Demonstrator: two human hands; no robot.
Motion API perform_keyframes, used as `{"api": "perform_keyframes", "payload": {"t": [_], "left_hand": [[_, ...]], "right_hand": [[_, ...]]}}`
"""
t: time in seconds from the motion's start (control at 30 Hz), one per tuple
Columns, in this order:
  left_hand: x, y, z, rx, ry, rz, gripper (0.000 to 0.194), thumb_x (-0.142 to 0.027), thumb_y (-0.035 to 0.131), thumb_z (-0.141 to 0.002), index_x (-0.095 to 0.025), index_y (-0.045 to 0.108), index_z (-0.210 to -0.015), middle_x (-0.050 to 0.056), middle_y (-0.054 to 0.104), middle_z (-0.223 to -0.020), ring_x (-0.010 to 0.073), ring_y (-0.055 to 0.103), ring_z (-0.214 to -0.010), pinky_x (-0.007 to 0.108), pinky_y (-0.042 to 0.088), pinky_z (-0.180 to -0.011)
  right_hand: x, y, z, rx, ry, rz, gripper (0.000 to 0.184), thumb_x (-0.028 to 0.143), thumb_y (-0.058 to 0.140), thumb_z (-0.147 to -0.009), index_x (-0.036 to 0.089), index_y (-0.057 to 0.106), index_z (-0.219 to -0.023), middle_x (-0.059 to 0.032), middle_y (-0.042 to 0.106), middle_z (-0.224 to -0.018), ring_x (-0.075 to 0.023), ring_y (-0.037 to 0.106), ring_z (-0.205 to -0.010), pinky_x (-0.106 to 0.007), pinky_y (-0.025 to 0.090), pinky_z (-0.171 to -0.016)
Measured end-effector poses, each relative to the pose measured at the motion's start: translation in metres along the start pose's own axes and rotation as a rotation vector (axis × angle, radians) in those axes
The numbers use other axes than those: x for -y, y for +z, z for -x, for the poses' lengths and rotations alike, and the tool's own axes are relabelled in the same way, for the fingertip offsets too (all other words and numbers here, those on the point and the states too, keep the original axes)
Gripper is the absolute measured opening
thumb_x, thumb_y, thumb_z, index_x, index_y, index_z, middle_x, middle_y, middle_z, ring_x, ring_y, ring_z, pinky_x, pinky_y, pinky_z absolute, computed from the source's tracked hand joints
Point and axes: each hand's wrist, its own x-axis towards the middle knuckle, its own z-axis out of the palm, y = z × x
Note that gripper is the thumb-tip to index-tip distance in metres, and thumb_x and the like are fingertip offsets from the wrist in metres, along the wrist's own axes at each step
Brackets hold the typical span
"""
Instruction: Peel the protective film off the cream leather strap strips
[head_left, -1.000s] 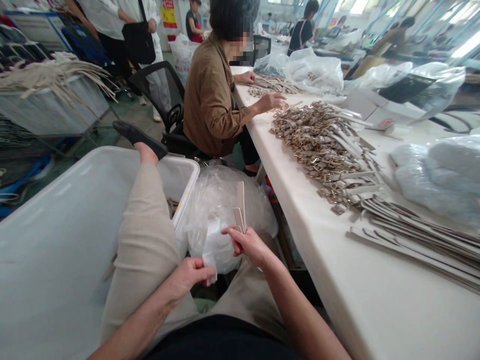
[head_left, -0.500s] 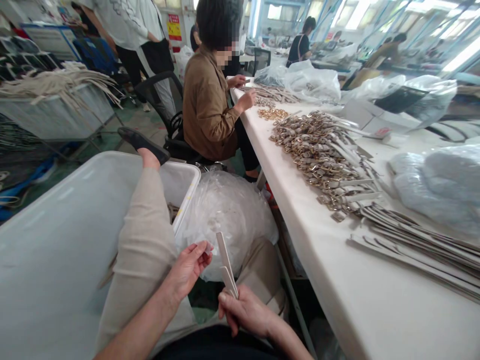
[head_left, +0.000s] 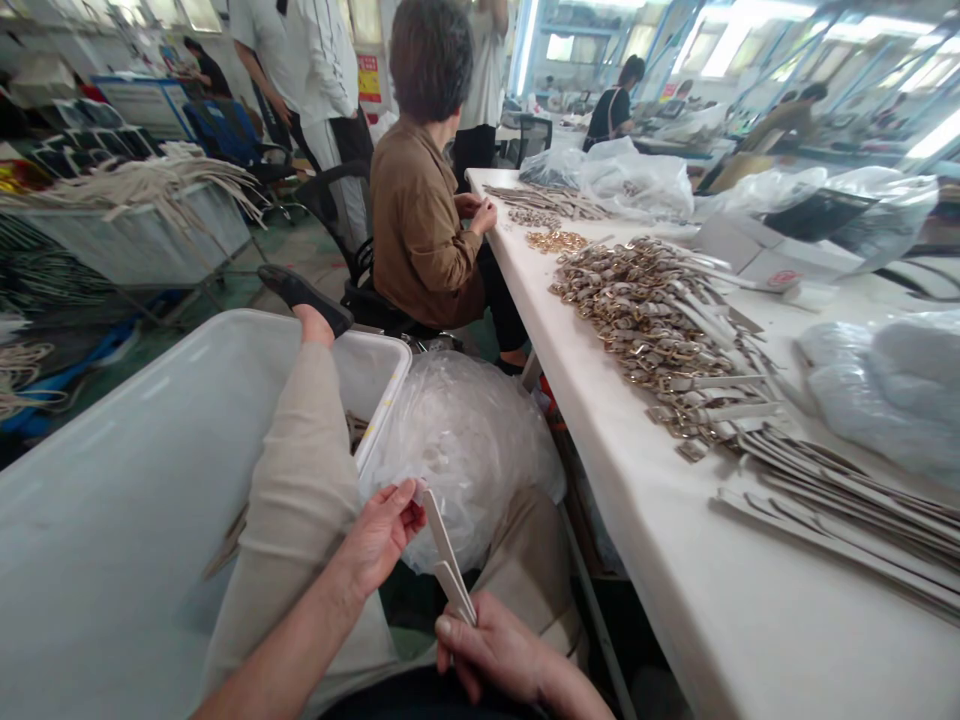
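My right hand [head_left: 491, 640] is closed around the lower ends of light beige strap pieces [head_left: 444, 545], one longer than the other, which point up and to the left. My left hand [head_left: 386, 530] pinches a small whitish, translucent piece [head_left: 420, 490] between thumb and fingers. That piece is at the tip of the longer strap; whether they touch is hard to make out. Both hands are above my lap. Behind them rests a large bag of clear plastic [head_left: 480, 440].
A white table [head_left: 622, 500] on the right bears a heap of straps with metal buckles [head_left: 652, 310] and long strips [head_left: 847, 500]. My leg lies over a white tub [head_left: 135, 480] on the left. A co-worker in a brown jacket [head_left: 420, 220] sits ahead.
The small piece in my left hand and the longer strap's tip have come together; a gap was between them before. The co-worker's hands have drawn closer together. The view has shifted slightly.
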Motion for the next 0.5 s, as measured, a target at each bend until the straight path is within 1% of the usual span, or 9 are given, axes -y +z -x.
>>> {"api": "perform_keyframes", "payload": {"t": [0.13,0.23,0.3,0.43,0.47,0.5], "left_hand": [[0.001,0.000,0.002,0.022,-0.021,-0.037,0.045,-0.036,0.098,-0.048,-0.014,0.072,-0.077,0.001,0.073,-0.076,0.0113,0.065,-0.069,0.021,0.054,-0.064],[0.000,-0.001,0.002,0.023,-0.030,-0.063,0.046,-0.037,0.099,-0.047,-0.014,0.073,-0.076,0.001,0.072,-0.076,0.0110,0.064,-0.068,0.021,0.053,-0.065],[0.003,-0.004,0.003,0.043,-0.045,-0.094,0.044,-0.037,0.098,-0.049,-0.013,0.073,-0.077,0.001,0.072,-0.075,0.0108,0.063,-0.068,0.021,0.052,-0.066],[0.025,-0.011,0.012,0.108,-0.111,-0.203,0.039,-0.038,0.095,-0.054,-0.014,0.074,-0.077,0.001,0.070,-0.073,0.0121,0.060,-0.066,0.024,0.049,-0.066],[0.031,-0.012,0.015,0.109,-0.122,-0.233,0.039,-0.039,0.095,-0.054,-0.015,0.074,-0.076,0.001,0.069,-0.070,0.0123,0.059,-0.064,0.025,0.048,-0.064],[0.035,-0.011,0.016,0.100,-0.119,-0.265,0.038,-0.042,0.094,-0.054,-0.017,0.074,-0.074,0.000,0.067,-0.067,0.0125,0.057,-0.061,0.026,0.046,-0.062]], "right_hand": [[-0.001,-0.002,-0.002,0.020,0.006,-0.025,0.070,0.079,0.045,-0.085,0.014,0.067,-0.072,0.0048,0.049,-0.045,-0.0079,0.041,-0.037,-0.019,0.031,-0.043],[0.001,-0.004,-0.003,0.071,0.006,-0.046,0.072,0.081,0.046,-0.083,0.013,0.067,-0.072,0.0046,0.049,-0.044,-0.0079,0.041,-0.036,-0.020,0.031,-0.043],[0.002,-0.005,-0.004,0.104,-0.001,-0.096,0.071,0.081,0.047,-0.083,0.013,0.067,-0.073,0.0049,0.049,-0.043,-0.0074,0.040,-0.035,-0.019,0.031,-0.043],[0.004,-0.003,-0.008,0.097,0.020,-0.203,0.066,0.077,0.048,-0.084,0.014,0.067,-0.072,0.0049,0.048,-0.041,-0.0067,0.036,-0.032,-0.020,0.027,-0.040],[0.005,-0.002,-0.009,0.078,0.029,-0.191,0.063,0.074,0.049,-0.085,0.015,0.067,-0.072,0.0047,0.048,-0.041,-0.0070,0.036,-0.032,-0.021,0.026,-0.039],[0.008,-0.001,-0.010,0.033,0.029,-0.141,0.059,0.070,0.050,-0.087,0.015,0.068,-0.073,0.0043,0.049,-0.043,-0.0076,0.037,-0.034,-0.022,0.026,-0.039]]}}
